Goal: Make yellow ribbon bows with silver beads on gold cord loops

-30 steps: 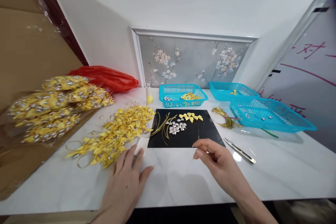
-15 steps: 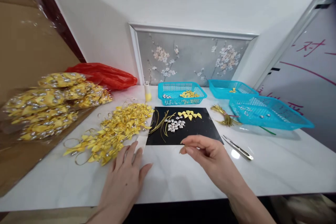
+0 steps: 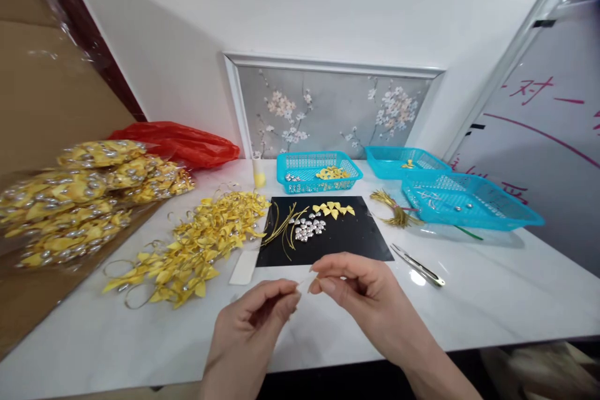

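My left hand (image 3: pixel 253 331) and my right hand (image 3: pixel 370 300) meet in front of the black mat (image 3: pixel 340 247), fingertips pinched. Between them stretches a small, thin whitish strip (image 3: pixel 305 281), its exact kind too small to make out. A white rectangular pad (image 3: pixel 242 267) lies just beyond my left hand, by the mat's left corner. On the mat rest silver heart-shaped beads (image 3: pixel 309 229), yellow petal-shaped pieces (image 3: pixel 334 209) and thin olive-gold stems (image 3: pixel 284 225). A heap of yellow flower pieces with wire loops (image 3: pixel 197 244) spreads to the left.
Metal tweezers (image 3: pixel 418 265) lie right of the mat, near a bundle of stems (image 3: pixel 396 209). Blue baskets (image 3: pixel 319 186) stand along the back and right (image 3: pixel 487 219). Bagged yellow flowers (image 3: pixel 70 194), a red plastic bag (image 3: pixel 187 147) and a glue-like tube (image 3: pixel 259 173) are at left.
My left hand has left the table beside the yellow heap and moved right to meet my right hand. The white pad it covered now shows, and a whitish strip is visible between the fingertips.
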Action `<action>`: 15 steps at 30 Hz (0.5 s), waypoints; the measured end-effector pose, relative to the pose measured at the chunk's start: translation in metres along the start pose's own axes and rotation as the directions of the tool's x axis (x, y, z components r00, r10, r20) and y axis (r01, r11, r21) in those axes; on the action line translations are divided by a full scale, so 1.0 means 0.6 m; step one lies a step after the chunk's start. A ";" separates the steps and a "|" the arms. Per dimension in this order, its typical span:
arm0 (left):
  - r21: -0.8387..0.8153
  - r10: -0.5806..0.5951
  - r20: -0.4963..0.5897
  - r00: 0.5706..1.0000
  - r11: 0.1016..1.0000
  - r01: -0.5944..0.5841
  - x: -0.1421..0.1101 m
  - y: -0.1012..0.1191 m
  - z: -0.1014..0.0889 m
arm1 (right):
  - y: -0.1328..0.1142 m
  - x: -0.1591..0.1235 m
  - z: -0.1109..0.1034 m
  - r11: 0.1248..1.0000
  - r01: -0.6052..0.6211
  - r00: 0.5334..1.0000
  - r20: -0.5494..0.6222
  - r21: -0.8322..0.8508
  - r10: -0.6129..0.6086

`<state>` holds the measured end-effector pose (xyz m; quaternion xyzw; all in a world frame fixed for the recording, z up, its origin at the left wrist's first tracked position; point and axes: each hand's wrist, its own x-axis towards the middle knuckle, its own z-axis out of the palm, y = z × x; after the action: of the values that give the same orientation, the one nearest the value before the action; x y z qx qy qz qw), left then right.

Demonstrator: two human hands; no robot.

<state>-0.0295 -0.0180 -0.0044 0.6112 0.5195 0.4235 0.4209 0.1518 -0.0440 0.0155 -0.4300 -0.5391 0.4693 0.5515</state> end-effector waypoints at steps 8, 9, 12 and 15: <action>0.010 0.016 0.048 0.999 1.000 -0.016 0.004 -0.004 0.008 | -0.003 -0.006 -0.007 0.999 0.042 0.999 -0.025 -0.003 -0.042; -0.001 0.018 0.068 0.998 1.000 -0.018 0.003 -0.004 0.009 | -0.004 -0.007 -0.008 0.999 0.039 0.999 -0.026 0.005 -0.038; -0.104 -0.023 0.114 0.993 0.994 0.034 -0.001 -0.003 0.012 | -0.006 -0.006 -0.007 0.999 0.029 0.999 -0.019 0.030 -0.029; -0.296 -0.151 0.164 0.975 0.935 0.194 -0.007 -0.001 0.016 | -0.006 -0.005 -0.005 0.999 0.035 0.999 -0.019 0.013 -0.034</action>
<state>-0.0210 -0.0226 -0.0078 0.5175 0.4679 0.4177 0.5821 0.1552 -0.0477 0.0181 -0.4212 -0.5383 0.4594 0.5673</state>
